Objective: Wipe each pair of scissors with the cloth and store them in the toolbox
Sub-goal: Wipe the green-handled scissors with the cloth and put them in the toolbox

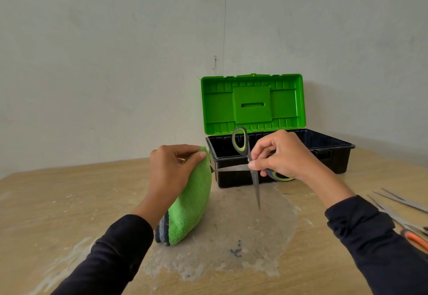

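Scissors (251,167), steel blades spread wide, grey-and-lime loops, hang before the open plastic toolbox (324,148). The right hand (284,155) pinches them at the pivot. The left hand (169,169) clasps a fluffy green cloth (192,206) around one blade tip.

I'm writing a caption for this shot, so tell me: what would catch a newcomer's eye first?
The bright green lid of the open toolbox stands up against the wall at the back of the table. In front of it, the right hand holds grey-and-green scissors spread wide open, one blade running into the green cloth gripped by the left hand. More scissors lie at the right edge.
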`<state>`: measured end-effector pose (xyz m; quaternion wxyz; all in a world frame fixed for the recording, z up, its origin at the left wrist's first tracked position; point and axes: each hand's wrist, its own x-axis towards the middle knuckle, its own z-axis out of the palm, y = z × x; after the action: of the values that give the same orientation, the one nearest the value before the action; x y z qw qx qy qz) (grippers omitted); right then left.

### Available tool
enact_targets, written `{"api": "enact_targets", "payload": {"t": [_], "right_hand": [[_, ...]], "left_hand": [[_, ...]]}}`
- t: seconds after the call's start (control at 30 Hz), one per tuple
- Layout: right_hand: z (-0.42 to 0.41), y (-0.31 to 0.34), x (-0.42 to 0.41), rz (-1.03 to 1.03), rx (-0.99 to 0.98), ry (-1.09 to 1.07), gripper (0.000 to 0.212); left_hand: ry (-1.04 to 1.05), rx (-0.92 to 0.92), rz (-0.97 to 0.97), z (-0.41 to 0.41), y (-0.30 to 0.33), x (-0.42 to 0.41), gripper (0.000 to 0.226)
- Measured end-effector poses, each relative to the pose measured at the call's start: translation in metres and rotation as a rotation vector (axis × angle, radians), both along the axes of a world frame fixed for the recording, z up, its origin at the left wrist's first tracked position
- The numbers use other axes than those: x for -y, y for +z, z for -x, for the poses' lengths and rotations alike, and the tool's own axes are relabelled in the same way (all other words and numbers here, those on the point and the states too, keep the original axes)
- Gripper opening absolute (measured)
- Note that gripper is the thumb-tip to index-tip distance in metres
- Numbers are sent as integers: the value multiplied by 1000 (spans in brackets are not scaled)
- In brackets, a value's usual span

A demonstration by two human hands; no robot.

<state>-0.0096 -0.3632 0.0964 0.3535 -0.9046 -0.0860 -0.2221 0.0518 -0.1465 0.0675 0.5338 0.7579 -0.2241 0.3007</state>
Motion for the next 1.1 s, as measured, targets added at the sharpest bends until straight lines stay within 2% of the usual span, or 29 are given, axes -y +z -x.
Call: {"api": "enact_targets", "payload": {"t": [0.27,0.37,0.47,0.57,0.67,0.8,1.0,1.1], "right_hand": [[-1,0,9,-39,74,-111,10],[-1,0,7,-40,18,-69,10],[0,-2,-4,45,-43,30,11],[0,-4,-13,80,-10,84,11],[-1,-5,-15,100,40,65,9],[-3,-9,-19,142,92,19,13],[-2,-7,-20,192,107,-53,12],[-2,-7,-20,176,134,-53,12]], "left_hand": [[-26,-30,139,4,0,3,16],[-25,-62,146,1,-2,0,13],[-69,-99,112,2,-3,3,13],[-157,-111,1,6,-6,9,10],[-266,-134,-88,10,-10,14,8],[-301,-111,-171,9,-13,15,6],[-281,-50,-125,12,-12,17,6],[-318,-87,-73,14,-13,17,6]]}}
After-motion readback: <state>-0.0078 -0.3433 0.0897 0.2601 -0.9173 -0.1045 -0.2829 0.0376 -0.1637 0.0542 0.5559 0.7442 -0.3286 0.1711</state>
